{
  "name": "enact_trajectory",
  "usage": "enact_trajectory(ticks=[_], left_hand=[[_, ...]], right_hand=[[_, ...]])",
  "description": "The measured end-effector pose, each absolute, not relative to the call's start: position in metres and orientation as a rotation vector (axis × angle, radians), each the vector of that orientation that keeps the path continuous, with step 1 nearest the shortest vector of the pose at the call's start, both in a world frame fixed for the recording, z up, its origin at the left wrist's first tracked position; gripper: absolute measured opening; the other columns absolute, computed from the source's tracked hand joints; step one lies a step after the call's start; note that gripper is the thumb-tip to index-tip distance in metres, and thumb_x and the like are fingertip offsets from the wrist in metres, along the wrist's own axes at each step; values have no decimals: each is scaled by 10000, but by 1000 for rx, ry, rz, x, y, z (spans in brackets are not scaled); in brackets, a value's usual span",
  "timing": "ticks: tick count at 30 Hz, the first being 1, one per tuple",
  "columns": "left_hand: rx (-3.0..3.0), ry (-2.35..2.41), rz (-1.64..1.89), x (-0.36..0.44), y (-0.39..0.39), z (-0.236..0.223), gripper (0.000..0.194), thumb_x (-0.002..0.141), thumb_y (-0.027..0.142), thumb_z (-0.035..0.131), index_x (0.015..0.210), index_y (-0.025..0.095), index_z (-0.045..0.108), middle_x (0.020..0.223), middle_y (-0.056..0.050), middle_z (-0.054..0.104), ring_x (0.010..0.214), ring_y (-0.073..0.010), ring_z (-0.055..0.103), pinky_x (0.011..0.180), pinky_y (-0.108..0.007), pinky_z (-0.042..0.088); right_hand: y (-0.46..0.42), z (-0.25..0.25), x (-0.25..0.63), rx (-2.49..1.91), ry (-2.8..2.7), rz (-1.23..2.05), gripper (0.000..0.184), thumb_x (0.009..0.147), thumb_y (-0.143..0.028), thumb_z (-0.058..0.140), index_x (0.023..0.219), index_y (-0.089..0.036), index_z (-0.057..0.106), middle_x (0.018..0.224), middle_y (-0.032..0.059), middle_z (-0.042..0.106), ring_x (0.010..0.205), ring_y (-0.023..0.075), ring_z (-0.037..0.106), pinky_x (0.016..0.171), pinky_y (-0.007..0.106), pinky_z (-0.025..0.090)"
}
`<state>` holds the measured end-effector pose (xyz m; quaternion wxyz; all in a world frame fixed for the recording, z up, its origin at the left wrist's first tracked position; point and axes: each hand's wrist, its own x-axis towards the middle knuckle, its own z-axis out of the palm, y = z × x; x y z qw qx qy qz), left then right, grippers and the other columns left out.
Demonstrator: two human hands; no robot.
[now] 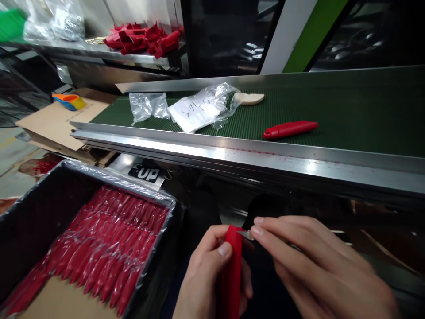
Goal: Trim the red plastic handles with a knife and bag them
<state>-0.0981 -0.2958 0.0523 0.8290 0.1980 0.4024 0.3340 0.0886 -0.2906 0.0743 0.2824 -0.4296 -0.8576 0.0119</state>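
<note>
My left hand is wrapped round a long red plastic part, held upright in front of my lap. My right hand pinches a small metal blade, whose point touches the upper right edge of the red part. The handle of the blade, if there is one, is hidden behind my right fingers. A similar red plastic piece lies alone on the green conveyor belt beyond my hands.
At the left stands a lined bin with several bagged red parts. Plastic bags and a beige half-round piece lie on the belt. A metal rail edges it. Red parts sit on a shelf behind.
</note>
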Motion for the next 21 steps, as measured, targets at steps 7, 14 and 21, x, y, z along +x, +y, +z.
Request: enact_trajectory(ticks=[7,14,21], left_hand=[[459,888,704,-100,-294,56,312,876,468,490,974,178,552,577,-8,559,439,-74,422,438,-152,321],[534,936,737,-98,-294,57,300,894,431,459,959,158,565,529,15,492,434,-85,415,439,-178,299],[531,937,806,-100,-284,58,272,911,415,491,943,164,591,658,-3,553,469,-83,444,435,-184,344]], right_hand=[[-293,70,95,-1140,-2370,69,410,903,-52,492,1281,-159,609,1227,75,641,1116,178,566,854,283,492],[-296,67,95,-1126,-2365,155,396,906,-42,489,1268,-139,615,1213,75,631,1098,185,546,863,296,470],[-304,65,83,-1082,-2351,69,297,940,-89,477,1155,-150,673,1106,58,698,937,206,584,780,346,460]])
